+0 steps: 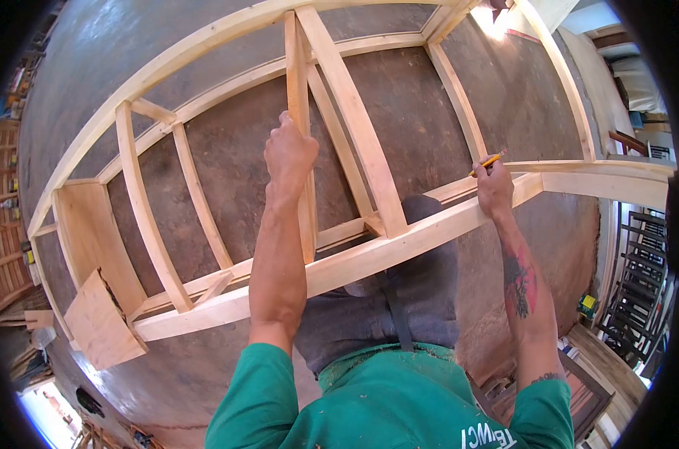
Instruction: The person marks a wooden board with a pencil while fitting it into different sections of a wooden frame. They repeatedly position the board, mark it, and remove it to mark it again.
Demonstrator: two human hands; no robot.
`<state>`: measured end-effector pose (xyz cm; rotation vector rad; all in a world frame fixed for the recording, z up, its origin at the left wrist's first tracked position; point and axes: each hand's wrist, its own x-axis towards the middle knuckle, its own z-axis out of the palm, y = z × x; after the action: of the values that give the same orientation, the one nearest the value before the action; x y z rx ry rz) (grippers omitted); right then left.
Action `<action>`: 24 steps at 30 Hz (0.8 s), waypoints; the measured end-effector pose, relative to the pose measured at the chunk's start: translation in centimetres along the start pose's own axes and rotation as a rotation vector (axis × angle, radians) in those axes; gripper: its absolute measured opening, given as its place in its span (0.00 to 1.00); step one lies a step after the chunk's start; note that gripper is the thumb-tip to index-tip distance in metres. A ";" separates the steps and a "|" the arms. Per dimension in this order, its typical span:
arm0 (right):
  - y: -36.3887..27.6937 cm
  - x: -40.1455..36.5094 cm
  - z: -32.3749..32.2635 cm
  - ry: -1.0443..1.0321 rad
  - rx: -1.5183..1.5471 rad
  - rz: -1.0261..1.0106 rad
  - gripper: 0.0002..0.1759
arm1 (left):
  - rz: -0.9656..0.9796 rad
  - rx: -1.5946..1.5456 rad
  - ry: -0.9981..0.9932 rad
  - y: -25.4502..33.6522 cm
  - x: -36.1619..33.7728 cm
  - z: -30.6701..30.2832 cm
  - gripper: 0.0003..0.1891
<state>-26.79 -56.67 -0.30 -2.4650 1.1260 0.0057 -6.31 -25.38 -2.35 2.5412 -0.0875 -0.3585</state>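
My left hand [288,150] is wrapped round a narrow wooden strip [297,82] that spans a pale timber frame [227,34] from its far rail to its near rail. Just right of the strip runs a wider crosspiece [354,123]. In my right hand [495,191] is a yellow pencil [491,160], gripped between the fingers, with the hand resting at the near rail [429,230]. Part of the strip is hidden behind my left hand and forearm.
A plywood piece [104,322] leans at the frame's left corner, beside a wooden end panel [96,239]. Stacked dark slatted items [638,277] stand at the right. Wooden pieces [2,217] line the left edge. The floor [234,165] shows between the frame's members.
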 end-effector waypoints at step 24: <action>0.2 -0.1 0.1 0.021 0.044 -0.027 0.13 | 0.023 -0.068 0.016 -0.5 0.0 -0.4 0.23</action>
<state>-26.97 -56.67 -0.45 -2.4461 1.0905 -0.0530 -6.26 -24.75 -2.34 2.4734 -0.0968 -0.3268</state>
